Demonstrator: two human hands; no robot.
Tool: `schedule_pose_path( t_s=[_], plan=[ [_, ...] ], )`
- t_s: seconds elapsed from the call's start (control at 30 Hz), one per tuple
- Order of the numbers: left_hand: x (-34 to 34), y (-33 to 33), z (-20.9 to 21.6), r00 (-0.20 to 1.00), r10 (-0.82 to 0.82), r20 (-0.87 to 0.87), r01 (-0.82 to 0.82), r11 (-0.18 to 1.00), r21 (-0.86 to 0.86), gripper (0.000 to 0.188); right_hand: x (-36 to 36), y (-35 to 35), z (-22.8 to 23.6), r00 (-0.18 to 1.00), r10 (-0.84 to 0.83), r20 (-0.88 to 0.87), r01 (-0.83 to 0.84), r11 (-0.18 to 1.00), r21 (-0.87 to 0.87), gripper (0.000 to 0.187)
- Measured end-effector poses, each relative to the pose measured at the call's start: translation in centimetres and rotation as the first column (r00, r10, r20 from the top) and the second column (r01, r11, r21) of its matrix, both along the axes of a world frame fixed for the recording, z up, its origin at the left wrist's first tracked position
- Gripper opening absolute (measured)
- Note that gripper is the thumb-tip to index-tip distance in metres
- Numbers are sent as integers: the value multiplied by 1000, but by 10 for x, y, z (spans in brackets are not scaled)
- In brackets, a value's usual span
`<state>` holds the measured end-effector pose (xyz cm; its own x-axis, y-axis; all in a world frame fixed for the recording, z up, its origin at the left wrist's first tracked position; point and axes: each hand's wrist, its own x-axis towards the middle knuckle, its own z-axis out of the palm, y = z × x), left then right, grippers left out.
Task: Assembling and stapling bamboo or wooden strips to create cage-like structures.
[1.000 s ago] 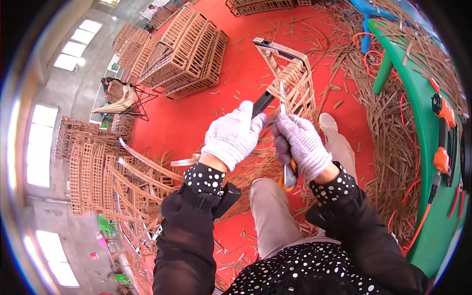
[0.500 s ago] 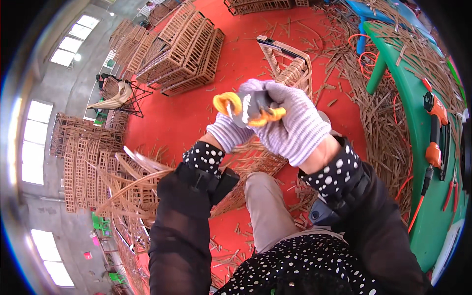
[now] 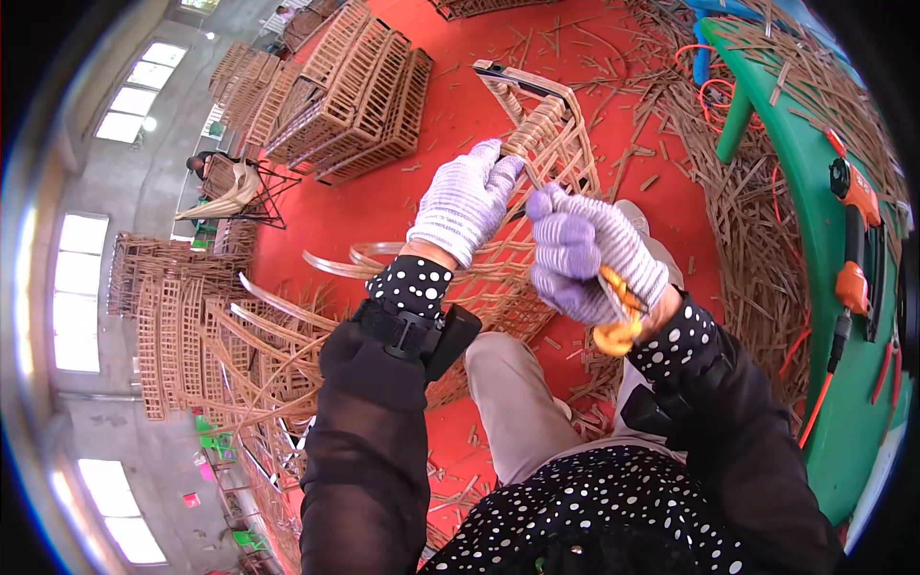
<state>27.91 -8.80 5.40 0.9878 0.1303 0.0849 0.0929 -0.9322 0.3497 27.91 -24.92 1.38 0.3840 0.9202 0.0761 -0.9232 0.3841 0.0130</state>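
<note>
A light brown woven rattan frame [image 3: 498, 251] leans in front of my knees, with a thickly wrapped bar near its top. My left hand [image 3: 464, 206], in a striped knit glove, is closed at the lower end of that wrapped bar. Just to its right, my gloved right hand [image 3: 585, 244] is closed with yellow-handled scissors in its palm; the yellow handle loops [image 3: 618, 331] stick out toward my wrist and the blades are mostly hidden. A thin dark strip [image 3: 533, 177] spans the gap between my two hands, its end at the right fingertips.
At right stands a green table [image 3: 805, 125] bearing an orange-and-black air tool [image 3: 853, 230] and red-handled pliers [image 3: 886, 369]. Offcuts [image 3: 743, 259] lie heaped beside it on the red floor. Stacked woven frames [image 3: 355, 105] stand far left; loose curved strips [image 3: 278, 335] jut out at left.
My hands have parted and lowered from the scissors held up between them. The left now grips the frame's wrapped bar; the right has tucked the scissors into its palm.
</note>
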Motion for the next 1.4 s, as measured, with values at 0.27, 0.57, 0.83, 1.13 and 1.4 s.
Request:
schedule_pose_path(
  t_s=[0.27,0.57,0.83,1.13,1.4],
  plan=[
    [-5,-1,-13,998,15,64,-12,999,-39,37,-13,14,-23,740,-119,662,468,798,-380,20],
    [3,5,-11,999,-9,54,25,956,-294,38,-8,-28,-36,712,249,657,214,814,-540,21],
    [-3,-7,-1,993,111,50,-120,957,264,44,9,-68,-77,753,1,658,542,567,-621,26],
    [-39,-5,-8,994,-96,58,69,931,359,42,-50,-43,-104,744,461,484,99,640,-762,28],
    [-38,-1,-10,987,-128,98,75,903,422,41,-54,-12,-137,879,208,429,220,621,-752,30]
  ],
)
